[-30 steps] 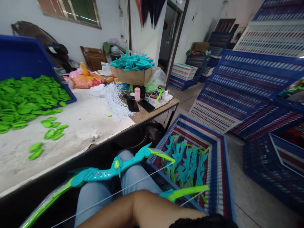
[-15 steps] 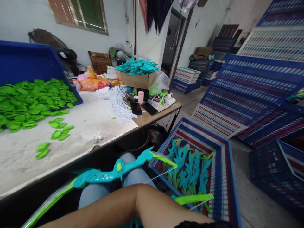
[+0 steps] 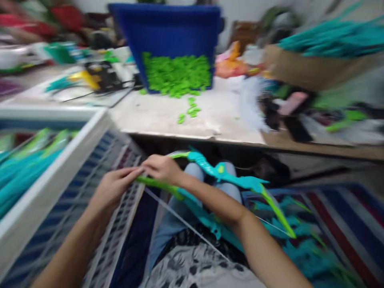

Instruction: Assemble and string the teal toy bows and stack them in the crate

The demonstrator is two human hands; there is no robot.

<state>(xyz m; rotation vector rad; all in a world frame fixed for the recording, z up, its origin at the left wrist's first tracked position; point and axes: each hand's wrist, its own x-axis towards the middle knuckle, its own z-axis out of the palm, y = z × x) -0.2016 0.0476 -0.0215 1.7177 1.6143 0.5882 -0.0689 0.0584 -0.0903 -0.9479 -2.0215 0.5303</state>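
l hand (image 3: 112, 186) & r hand (image 3: 163, 168): fingers pinching grn tip of teal bow (image 3: 198, 211), nr wht crate (image 3: 57, 180); 2nd bow (image 3: 243, 181) over knees (image 3: 231, 195).

Shows moderate, diffuse indoor light, brightest on the pale tabletop (image 3: 144, 116). Drops to near black beneath the tabletop's front edge. Carries small pale glints along the upper bow (image 3: 221, 169). Smears heavily toward both sides, worst at right on the cardboard box (image 3: 300, 72) and pink container (image 3: 293, 103). Blurs the clutter (image 3: 67, 18) at far left past recognition. Stretches the white crate (image 3: 60, 172) near the left border. Softens outlines of the left hand (image 3: 115, 186) and right hand (image 3: 163, 169). Reads clearer, though not sharp, on green pieces (image 3: 180, 76) inside the blue bin (image 3: 177, 32). Cannot place the light's source.
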